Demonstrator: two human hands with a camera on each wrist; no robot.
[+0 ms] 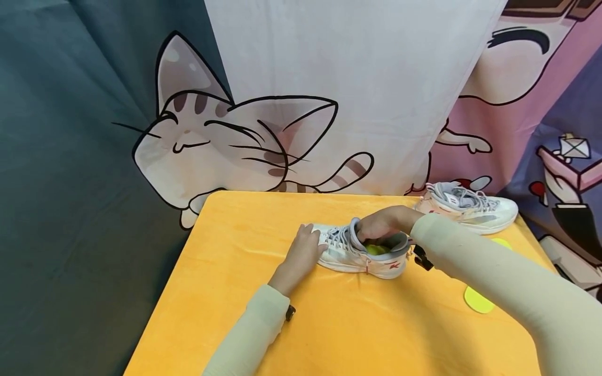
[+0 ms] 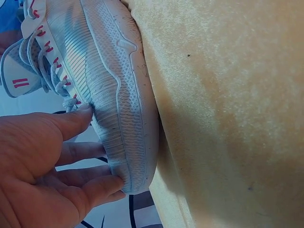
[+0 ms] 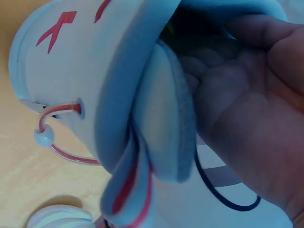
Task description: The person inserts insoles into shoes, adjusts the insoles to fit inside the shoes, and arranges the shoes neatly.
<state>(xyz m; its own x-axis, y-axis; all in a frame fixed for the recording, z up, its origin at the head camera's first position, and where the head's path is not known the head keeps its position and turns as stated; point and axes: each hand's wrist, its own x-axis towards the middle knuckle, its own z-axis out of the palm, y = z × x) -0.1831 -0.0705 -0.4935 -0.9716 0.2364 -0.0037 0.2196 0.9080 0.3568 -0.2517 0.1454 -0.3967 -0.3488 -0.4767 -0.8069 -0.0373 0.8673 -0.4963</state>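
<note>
A white sneaker (image 1: 345, 256) with grey laces lies on the yellow-covered table, toe to the left. My left hand (image 1: 303, 249) grips its toe; in the left wrist view the thumb (image 2: 78, 121) presses on the upper and the fingers curl around the toe end. My right hand (image 1: 383, 223) reaches down through the shoe's collar. Inside the opening a yellow-green insole (image 1: 378, 249) shows below that hand. The right fingertips are hidden in the shoe, so I cannot tell whether they pinch the insole. The right wrist view shows the heel (image 3: 61, 52) with its red mark.
A second white sneaker (image 1: 470, 209) stands at the table's back right corner. Near the right edge a flat yellow-green insole (image 1: 478, 299) lies partly behind my right forearm. A cartoon-printed curtain (image 1: 376, 68) hangs behind the yellow table (image 1: 235, 235).
</note>
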